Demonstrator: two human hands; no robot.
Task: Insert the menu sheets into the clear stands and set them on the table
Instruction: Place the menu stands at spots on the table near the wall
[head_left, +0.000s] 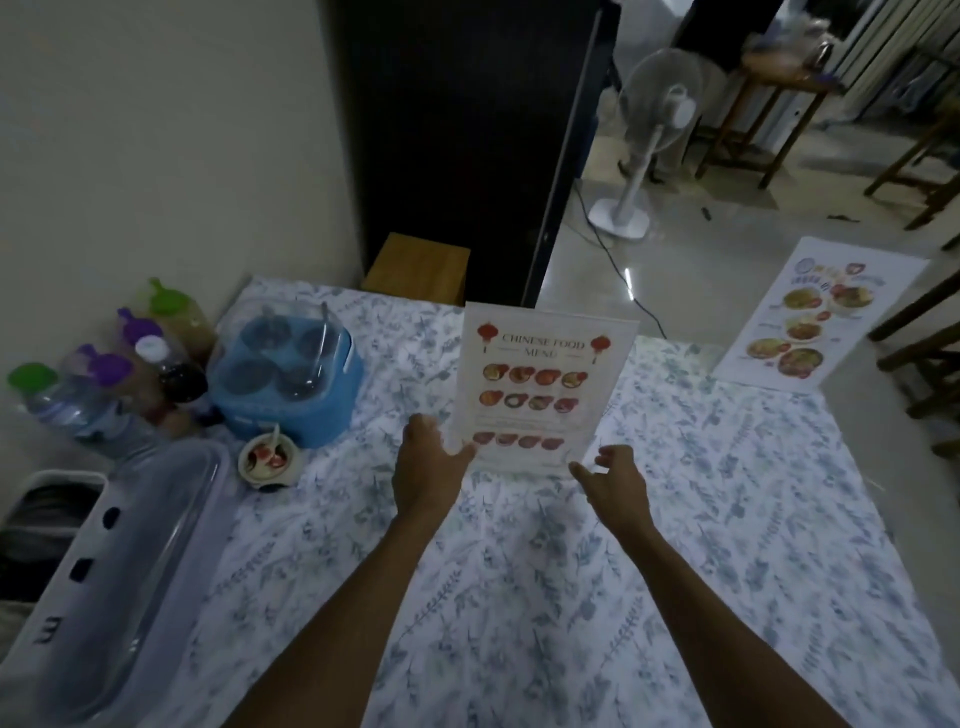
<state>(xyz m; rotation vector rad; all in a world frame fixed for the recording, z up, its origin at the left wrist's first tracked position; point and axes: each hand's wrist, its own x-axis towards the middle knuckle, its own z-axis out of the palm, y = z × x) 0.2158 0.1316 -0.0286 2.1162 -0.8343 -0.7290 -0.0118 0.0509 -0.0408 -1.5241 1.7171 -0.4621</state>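
Observation:
A clear stand (545, 387) stands upright near the middle of the table (701, 519), which has a floral cloth. It holds a sheet headed "Chinese Food Menu". My left hand (428, 465) touches the stand's lower left edge with its fingers spread. By the stand's lower right corner my right hand (615, 480) hovers, fingers apart, holding nothing. A second menu sheet (815, 317) with food pictures stands at the table's far right corner; whether it sits in a stand I cannot tell.
At the left are a blue condiment caddy (291, 374), several bottles (104, 384), a small sauce bowl (267, 460) and a white tray (119, 571). A dark cabinet (467, 130), a wooden stool (418, 267) and a white fan (654, 135) stand beyond the table.

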